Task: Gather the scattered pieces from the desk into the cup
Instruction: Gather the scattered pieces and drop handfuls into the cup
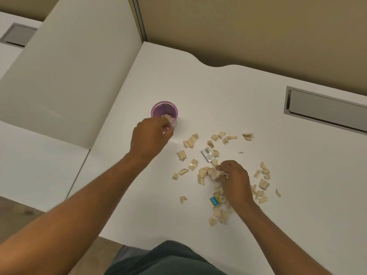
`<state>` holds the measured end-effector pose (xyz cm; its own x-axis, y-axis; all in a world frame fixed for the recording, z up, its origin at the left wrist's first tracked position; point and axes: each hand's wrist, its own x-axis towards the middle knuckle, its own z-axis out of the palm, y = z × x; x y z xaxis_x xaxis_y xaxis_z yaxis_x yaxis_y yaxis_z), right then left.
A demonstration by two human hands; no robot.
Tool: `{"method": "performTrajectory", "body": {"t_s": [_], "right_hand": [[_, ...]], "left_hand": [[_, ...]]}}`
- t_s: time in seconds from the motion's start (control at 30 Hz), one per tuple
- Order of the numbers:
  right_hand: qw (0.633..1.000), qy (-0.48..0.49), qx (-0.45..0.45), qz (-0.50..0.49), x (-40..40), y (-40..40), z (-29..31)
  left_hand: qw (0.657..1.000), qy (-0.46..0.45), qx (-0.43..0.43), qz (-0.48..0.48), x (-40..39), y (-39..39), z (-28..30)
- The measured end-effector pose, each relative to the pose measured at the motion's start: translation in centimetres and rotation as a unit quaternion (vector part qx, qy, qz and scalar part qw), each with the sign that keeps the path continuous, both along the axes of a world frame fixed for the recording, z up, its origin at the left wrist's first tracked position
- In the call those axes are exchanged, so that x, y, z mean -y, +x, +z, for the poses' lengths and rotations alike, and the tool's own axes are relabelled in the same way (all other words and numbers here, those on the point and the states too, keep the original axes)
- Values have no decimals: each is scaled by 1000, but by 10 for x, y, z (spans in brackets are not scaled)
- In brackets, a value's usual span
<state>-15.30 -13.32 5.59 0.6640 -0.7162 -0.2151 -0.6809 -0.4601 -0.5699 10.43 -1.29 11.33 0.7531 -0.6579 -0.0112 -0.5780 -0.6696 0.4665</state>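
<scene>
**Handling the scattered pieces: light, thin, loose**

The pieces [200, 172] are small, beige, irregular scraps, curled at the edges. They lie spread over the white tabletop [258, 116], in front of and around the right hand, well apart from one another at the fringes and heaped at the centre. Two printed scraps lie among them: a barcode label [207, 154] and a blue-and-yellow piece [214, 201].

Judged properties: very light, thin, flexible, not fragile. Single scraps lie nearly flat and are likely to resist a straight pinch; a curled edge gives the best hold. Several at once are best raked into a heap and taken as a bunch. Loose scraps may slip from the bunch in transit.

The right hand [234, 181] rests on the central heap, its fingers [223, 171] curled closed around a bunch of scraps.

The left hand [151, 133] is at the near rim of the purple cup [155, 108], fingers bent inward; whether they grip pale scraps or the cup wall cannot be told. The cup stands upright to the left of the scatter, with a few scraps already inside.
</scene>
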Motion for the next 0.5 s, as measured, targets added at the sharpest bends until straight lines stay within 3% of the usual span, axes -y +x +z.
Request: {"method": "performTrajectory", "body": {"t_s": [0.17,0.27,0.37,0.5], "right_hand": [[990,29,137,23,4,70,49],[985,17,160,69,8,128,69],[982,-15,134,134,13,183,75],[968,-54,10,245,21,233,69]], "left_hand": [[985,143,-69,-59,-46,-34,-71],[968,215,-74,-106,-61,-49,-97],[966,217,-75,-115,-69,-53,-105],[965,214,-90,-125,-71,-47,-100]]}}
